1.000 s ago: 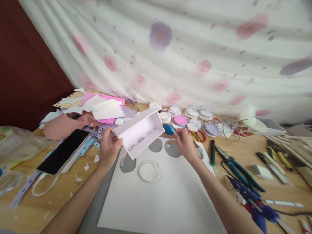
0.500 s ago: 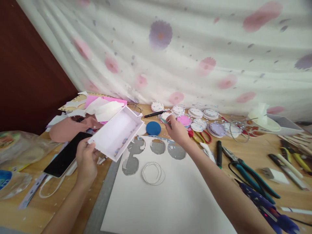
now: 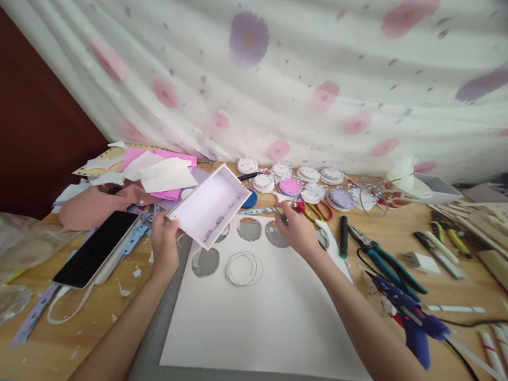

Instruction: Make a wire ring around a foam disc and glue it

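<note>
- Head view: the left hand [image 3: 164,246] has its fingers grasping one corner of a white open box [image 3: 206,203], rectangular and smooth-walled, held tilted above the table [image 3: 101,323].
- Tiny bluish decorations [image 3: 218,221] gather along the box's lower side, too small to count.
- The right hand [image 3: 299,233] appears to pinch a slim tool [image 3: 280,215] between its fingers; its exact kind cannot be told. It is beyond the box, over the far edge of a white sheet [image 3: 254,328].
- The sheet is flat and matte, lying on a grey mat [image 3: 153,344], with at least four rough-edged round holes [image 3: 205,262]; the box covers part of one, the right hand part of another.
- One loose coil of thin wire [image 3: 244,269] rests on the sheet.
- The box also blocks part of one blue disc [image 3: 251,198].
- Nine decorated round stacks [image 3: 290,187] stand at the back: seven white, one pink, one lavender.
- Right side: one black marker [image 3: 343,238], teal-handled pliers [image 3: 391,264], one white plug [image 3: 423,262] and one blue glue gun [image 3: 413,312].
- Left side: one black-screened phone [image 3: 97,248] and crumpled paper scraps [image 3: 169,177].
- A draped, flower-printed curtain [image 3: 278,95] hangs behind.
</note>
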{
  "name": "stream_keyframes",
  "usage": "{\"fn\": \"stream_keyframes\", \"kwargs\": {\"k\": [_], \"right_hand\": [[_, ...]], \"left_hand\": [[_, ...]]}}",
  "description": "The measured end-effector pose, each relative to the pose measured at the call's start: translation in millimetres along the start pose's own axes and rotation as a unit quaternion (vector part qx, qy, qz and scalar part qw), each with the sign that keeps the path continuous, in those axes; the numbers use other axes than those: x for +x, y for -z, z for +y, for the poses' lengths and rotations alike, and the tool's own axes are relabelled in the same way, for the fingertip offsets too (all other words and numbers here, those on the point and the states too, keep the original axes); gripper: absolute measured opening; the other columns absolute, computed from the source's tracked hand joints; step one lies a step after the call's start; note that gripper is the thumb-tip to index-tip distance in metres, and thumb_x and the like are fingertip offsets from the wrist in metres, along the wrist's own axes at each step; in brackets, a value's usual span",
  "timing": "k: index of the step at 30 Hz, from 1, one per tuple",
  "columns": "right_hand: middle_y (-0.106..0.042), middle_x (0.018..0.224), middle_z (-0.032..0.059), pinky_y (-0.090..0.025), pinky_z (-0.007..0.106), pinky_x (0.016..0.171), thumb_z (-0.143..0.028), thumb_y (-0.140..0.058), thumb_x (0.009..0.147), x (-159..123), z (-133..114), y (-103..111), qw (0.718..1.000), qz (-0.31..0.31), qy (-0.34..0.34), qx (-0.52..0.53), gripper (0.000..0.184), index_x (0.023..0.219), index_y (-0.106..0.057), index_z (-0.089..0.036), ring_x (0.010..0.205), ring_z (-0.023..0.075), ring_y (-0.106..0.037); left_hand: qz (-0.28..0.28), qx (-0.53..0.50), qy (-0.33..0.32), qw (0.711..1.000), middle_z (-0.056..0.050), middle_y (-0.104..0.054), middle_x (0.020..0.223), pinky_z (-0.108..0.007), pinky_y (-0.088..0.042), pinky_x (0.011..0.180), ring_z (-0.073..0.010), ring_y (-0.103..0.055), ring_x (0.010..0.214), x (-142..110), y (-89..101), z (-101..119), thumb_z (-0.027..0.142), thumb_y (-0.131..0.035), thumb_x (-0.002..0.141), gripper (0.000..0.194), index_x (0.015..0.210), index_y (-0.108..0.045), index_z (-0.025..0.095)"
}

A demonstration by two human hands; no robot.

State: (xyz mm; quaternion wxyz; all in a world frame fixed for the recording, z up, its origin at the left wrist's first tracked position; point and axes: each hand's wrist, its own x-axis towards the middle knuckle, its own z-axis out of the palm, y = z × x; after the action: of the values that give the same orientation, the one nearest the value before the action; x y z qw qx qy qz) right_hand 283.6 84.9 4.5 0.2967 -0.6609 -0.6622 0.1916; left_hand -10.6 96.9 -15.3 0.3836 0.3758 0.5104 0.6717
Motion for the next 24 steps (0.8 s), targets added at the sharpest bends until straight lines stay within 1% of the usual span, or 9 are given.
{"fn": "stream_keyframes", "kwargs": {"k": [2, 4, 7, 10, 15, 18, 21, 22, 24], "right_hand": [[-0.047, 0.058, -0.0046, -0.034, 0.024, 0.052, -0.034, -0.048, 0.087, -10, 1, 2, 0.997, 0.035, -0.012, 0.063, 0.026, 0.108, -0.055, -0.020, 0.052, 0.0138, -0.045], [-0.043, 0.055, -0.0064, -0.034, 0.024, 0.051, -0.038, -0.052, 0.086, -24, 0, 7, 0.986, 0.040, -0.016, 0.161, 0.026, 0.104, -0.054, -0.019, 0.050, 0.0123, -0.042], [-0.056, 0.066, -0.0016, -0.039, 0.025, 0.052, -0.041, -0.056, 0.084, -46, -1, 12, 0.966, 0.009, -0.044, 0.254, 0.031, 0.106, -0.058, -0.019, 0.054, 0.0122, -0.047], [-0.058, 0.069, 0.0002, -0.041, 0.027, 0.055, -0.042, -0.054, 0.086, -60, -2, 10, 0.963, -0.009, -0.059, 0.262, 0.031, 0.107, -0.060, -0.020, 0.058, 0.0134, -0.050], [-0.042, 0.054, -0.0076, -0.033, 0.024, 0.049, -0.036, -0.052, 0.087, -62, -5, -1, 0.983, -0.031, -0.043, 0.177, 0.019, 0.100, -0.052, -0.022, 0.047, 0.0110, -0.041], [-0.049, 0.055, -0.0062, -0.031, 0.023, 0.050, -0.030, -0.049, 0.086, -54, -9, -6, 0.999, -0.022, -0.008, 0.030, 0.015, 0.099, -0.050, -0.022, 0.047, 0.0122, -0.047], [-0.061, 0.063, -0.0002, -0.025, 0.025, 0.047, -0.023, -0.045, 0.085, -44, -17, -12, 0.989, -0.018, 0.037, -0.139, 0.013, 0.097, -0.049, -0.020, 0.050, 0.0158, -0.056], [-0.063, 0.063, 0.0010, -0.023, 0.025, 0.047, -0.021, -0.044, 0.084, -40, -20, -14, 0.984, -0.027, 0.049, -0.171, 0.012, 0.095, -0.048, -0.020, 0.050, 0.0169, -0.057], [-0.064, 0.062, 0.0015, -0.021, 0.025, 0.046, -0.019, -0.044, 0.083, -35, -29, -19, 0.980, -0.062, 0.064, -0.176, 0.011, 0.094, -0.047, -0.020, 0.051, 0.0182, -0.059]], "left_hand": [[-0.033, 0.009, -0.020, 0.999, -0.002, -0.065, 0.087, -0.027, -0.052, 0.066, -0.0192, -0.064, 0.081, -1, -10.2, -4, 0.034, -0.067, 0.064, 0.034, 0.094, -0.056, 0.020], [-0.061, 0.017, -0.037, 0.997, -0.003, -0.067, 0.088, -0.028, -0.053, 0.072, -0.0209, -0.064, 0.086, -2, -18.9, -6, 0.035, -0.070, 0.062, 0.038, 0.094, -0.057, 0.019], [-0.085, 0.025, -0.043, 0.995, -0.006, -0.069, 0.089, -0.030, -0.053, 0.075, -0.0230, -0.065, 0.089, -4, -27.4, -10, 0.041, -0.072, 0.061, 0.045, 0.098, -0.057, 0.018], [-0.110, 0.033, -0.037, 0.993, -0.008, -0.070, 0.091, -0.031, -0.054, 0.075, -0.0253, -0.066, 0.092, -7, -28.8, -16, 0.049, -0.074, 0.062, 0.054, 0.103, -0.057, 0.017], [-0.172, 0.024, -0.029, 0.984, -0.012, -0.071, 0.098, -0.033, -0.054, 0.081, -0.0281, -0.065, 0.100, -8, -21.0, -23, 0.057, -0.076, 0.061, 0.062, 0.106, -0.061, 0.016], [-0.214, -0.015, -0.031, 0.976, -0.012, -0.070, 0.106, -0.032, -0.054, 0.083, -0.0257, -0.064, 0.101, -9, -17.4, -24, 0.055, -0.078, 0.061, 0.063, 0.109, -0.062, 0.018], [-0.225, -0.034, -0.035, 0.973, -0.009, -0.069, 0.107, -0.031, -0.054, 0.082, -0.0238, -0.065, 0.098, -9, -16.1, -26, 0.054, -0.081, 0.057, 0.063, 0.108, -0.064, 0.022], [-0.229, -0.035, -0.036, 0.972, -0.009, -0.070, 0.106, -0.031, -0.055, 0.081, -0.0240, -0.065, 0.098, -9, -15.8, -27, 0.053, -0.082, 0.057, 0.062, 0.108, -0.064, 0.023], [-0.241, -0.039, -0.043, 0.969, -0.009, -0.070, 0.106, -0.033, -0.055, 0.081, -0.0249, -0.065, 0.098, -9, -15.0, -30, 0.050, -0.082, 0.058, 0.061, 0.110, -0.064, 0.024]]}}
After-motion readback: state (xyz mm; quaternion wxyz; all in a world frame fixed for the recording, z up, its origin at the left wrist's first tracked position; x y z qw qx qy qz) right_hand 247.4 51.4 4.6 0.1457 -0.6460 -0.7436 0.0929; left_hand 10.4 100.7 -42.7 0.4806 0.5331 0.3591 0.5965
